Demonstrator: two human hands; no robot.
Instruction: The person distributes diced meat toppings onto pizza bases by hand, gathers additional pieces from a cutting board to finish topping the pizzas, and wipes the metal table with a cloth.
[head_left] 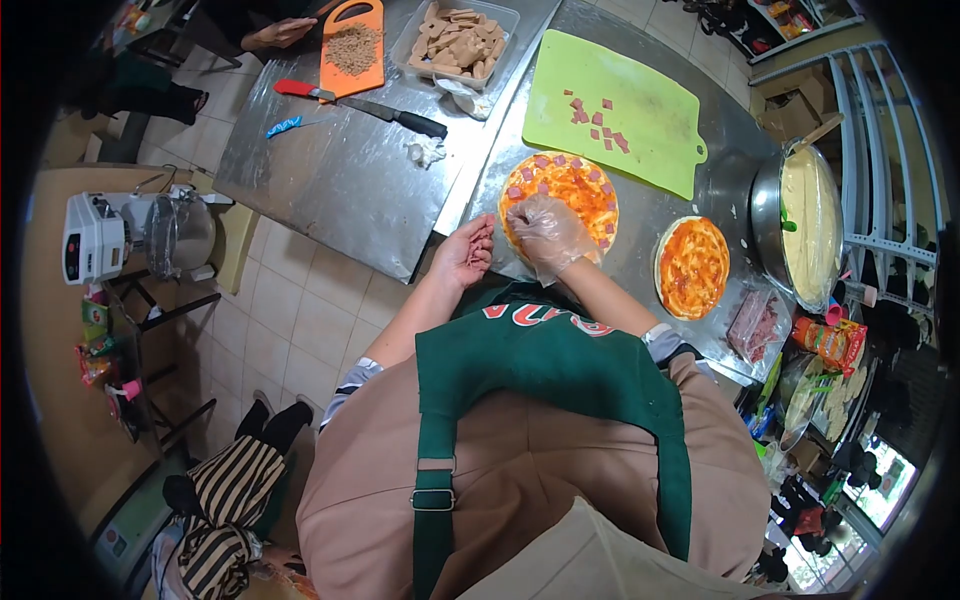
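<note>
My left hand [468, 254], bare, is curled around several small pieces of pink diced ham [478, 250] just off the near-left edge of a pizza [575, 185]. That pizza has red sauce, melted-looking yellow patches and ham squares, mostly around its rim. Over its lower left part is my right hand [548, 236] in a clear plastic glove, fingertips drawn together at the surface; what they hold is hidden. Beyond the pizza, a green cutting board [640, 95] bears scattered ham squares [597, 122]. A second sauced pizza [692, 268] without ham lies to the right.
At right stand a big metal bowl of pale dough [812, 225] and a bag of ham [755, 325]. Farther left lie a knife [400, 115], an orange board [338, 72] with brown crumbs and a tub of brown pieces [455, 45]. Another person's hand [283, 33] shows beyond.
</note>
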